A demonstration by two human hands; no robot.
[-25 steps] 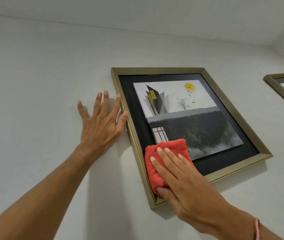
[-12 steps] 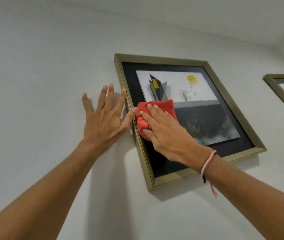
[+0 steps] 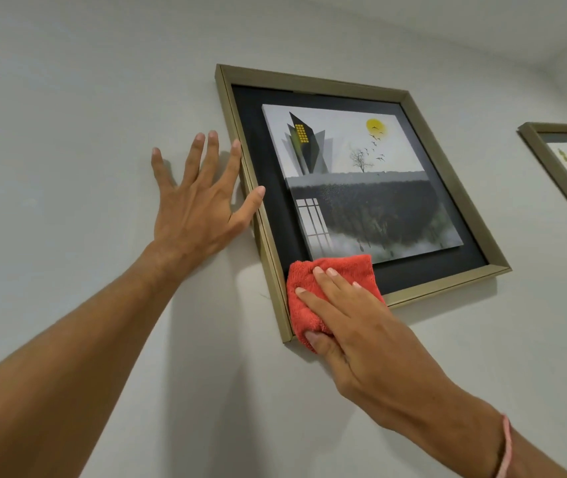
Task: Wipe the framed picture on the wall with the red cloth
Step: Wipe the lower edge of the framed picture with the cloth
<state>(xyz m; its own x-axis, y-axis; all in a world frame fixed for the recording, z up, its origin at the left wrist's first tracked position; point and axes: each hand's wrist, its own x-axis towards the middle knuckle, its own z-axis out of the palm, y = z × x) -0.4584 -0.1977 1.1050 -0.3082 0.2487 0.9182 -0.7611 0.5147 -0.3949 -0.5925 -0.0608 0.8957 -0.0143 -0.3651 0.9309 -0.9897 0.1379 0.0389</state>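
Observation:
A framed picture (image 3: 454, 167) with a gold frame and black mat hangs on the white wall, showing a dark building, a yellow sun and a tree. My right hand (image 3: 354, 326) presses a folded red cloth (image 3: 313, 298) flat against the picture's lower left corner, with the thumb wrapped under the cloth's bottom edge. My left hand (image 3: 195, 205) lies flat on the wall beside the frame's left edge, fingers spread, thumb and index finger touching the frame.
A second gold-framed picture (image 3: 565, 174) hangs on the wall at the right, partly cut off by the image edge. The ceiling (image 3: 413, 19) meets the wall above. Bare white wall (image 3: 68, 167) spreads to the left and below.
My right hand slid the red cloth up to the frame's left middle and has now come back down to the lower left corner. My left hand has stayed at the frame's left edge.

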